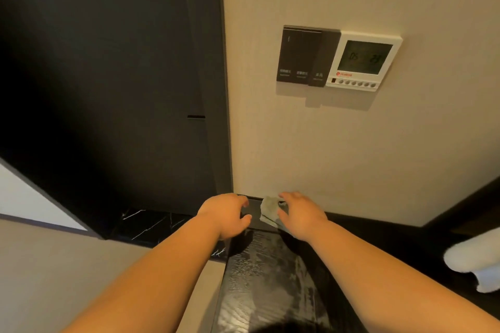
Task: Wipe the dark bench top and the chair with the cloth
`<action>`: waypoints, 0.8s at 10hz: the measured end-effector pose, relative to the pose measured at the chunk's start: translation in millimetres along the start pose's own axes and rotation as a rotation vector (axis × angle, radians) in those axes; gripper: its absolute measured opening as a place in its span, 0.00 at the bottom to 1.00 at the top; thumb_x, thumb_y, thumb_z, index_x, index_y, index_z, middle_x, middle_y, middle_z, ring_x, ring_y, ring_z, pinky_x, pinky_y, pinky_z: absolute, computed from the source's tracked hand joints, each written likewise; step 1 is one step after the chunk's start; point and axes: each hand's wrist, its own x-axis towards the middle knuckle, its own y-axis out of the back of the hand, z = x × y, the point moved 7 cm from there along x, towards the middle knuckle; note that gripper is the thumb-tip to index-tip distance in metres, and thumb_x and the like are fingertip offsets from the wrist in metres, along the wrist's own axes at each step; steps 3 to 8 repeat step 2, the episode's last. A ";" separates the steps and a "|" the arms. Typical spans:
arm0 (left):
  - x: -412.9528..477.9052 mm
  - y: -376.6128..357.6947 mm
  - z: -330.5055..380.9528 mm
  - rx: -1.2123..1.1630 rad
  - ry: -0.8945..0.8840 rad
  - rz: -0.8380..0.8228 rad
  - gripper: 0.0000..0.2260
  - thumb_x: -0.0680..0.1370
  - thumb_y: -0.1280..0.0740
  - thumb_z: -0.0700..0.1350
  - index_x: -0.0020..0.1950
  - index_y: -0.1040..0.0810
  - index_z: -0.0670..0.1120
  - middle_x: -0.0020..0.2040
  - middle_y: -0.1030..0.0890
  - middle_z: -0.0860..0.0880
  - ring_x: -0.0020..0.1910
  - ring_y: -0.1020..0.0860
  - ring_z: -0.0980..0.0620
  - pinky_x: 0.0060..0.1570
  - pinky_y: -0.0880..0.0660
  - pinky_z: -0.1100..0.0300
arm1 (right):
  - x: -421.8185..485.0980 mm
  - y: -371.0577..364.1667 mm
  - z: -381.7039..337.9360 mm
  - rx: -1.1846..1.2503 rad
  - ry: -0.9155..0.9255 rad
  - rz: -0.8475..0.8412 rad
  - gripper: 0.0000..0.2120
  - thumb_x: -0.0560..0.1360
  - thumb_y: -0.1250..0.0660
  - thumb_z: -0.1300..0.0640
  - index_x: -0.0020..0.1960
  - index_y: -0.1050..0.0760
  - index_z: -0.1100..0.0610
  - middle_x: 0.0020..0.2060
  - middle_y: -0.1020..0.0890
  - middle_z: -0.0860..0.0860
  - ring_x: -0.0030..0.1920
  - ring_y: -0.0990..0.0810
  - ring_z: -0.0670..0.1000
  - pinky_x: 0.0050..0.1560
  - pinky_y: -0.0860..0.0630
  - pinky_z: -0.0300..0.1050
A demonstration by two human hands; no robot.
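A dark wood-grain bench top [265, 278] runs from the bottom of the head view up to the beige wall. Streaky damp marks show on its surface. A small pale green-grey cloth [269, 209] lies crumpled at the bench's far end, by the wall. My right hand [300, 215] grips the cloth's right side with curled fingers. To the left of the cloth, my left hand [226, 213] hovers over the bench's far left corner with its fingers loosely bent and nothing in it. No chair is in view.
A dark door [108, 76] stands left of the beige wall. A black switch panel [305, 57] and a white thermostat [364, 61] hang on the wall above the bench. A black marble threshold [151, 224] lies left of the bench. White fluffy fabric [476, 262] sits at the right edge.
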 end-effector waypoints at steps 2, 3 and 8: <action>7.1 -1.9 11.3 -0.001 -0.024 -0.009 0.22 0.83 0.37 0.60 0.74 0.26 0.54 0.67 0.20 0.51 0.64 0.21 0.49 0.60 0.22 0.52 | -20.1 -0.2 4.7 0.023 0.000 0.007 0.26 0.84 0.39 0.45 0.80 0.34 0.50 0.71 0.26 0.53 0.68 0.25 0.56 0.67 0.26 0.51; 7.1 -1.9 11.3 -0.001 -0.024 -0.009 0.22 0.83 0.37 0.60 0.74 0.26 0.54 0.67 0.20 0.51 0.64 0.21 0.49 0.60 0.22 0.52 | -20.1 -0.2 4.7 0.023 0.000 0.007 0.26 0.84 0.39 0.45 0.80 0.34 0.50 0.71 0.26 0.53 0.68 0.25 0.56 0.67 0.26 0.51; 7.1 -1.9 11.3 -0.001 -0.024 -0.009 0.22 0.83 0.37 0.60 0.74 0.26 0.54 0.67 0.20 0.51 0.64 0.21 0.49 0.60 0.22 0.52 | -20.1 -0.2 4.7 0.023 0.000 0.007 0.26 0.84 0.39 0.45 0.80 0.34 0.50 0.71 0.26 0.53 0.68 0.25 0.56 0.67 0.26 0.51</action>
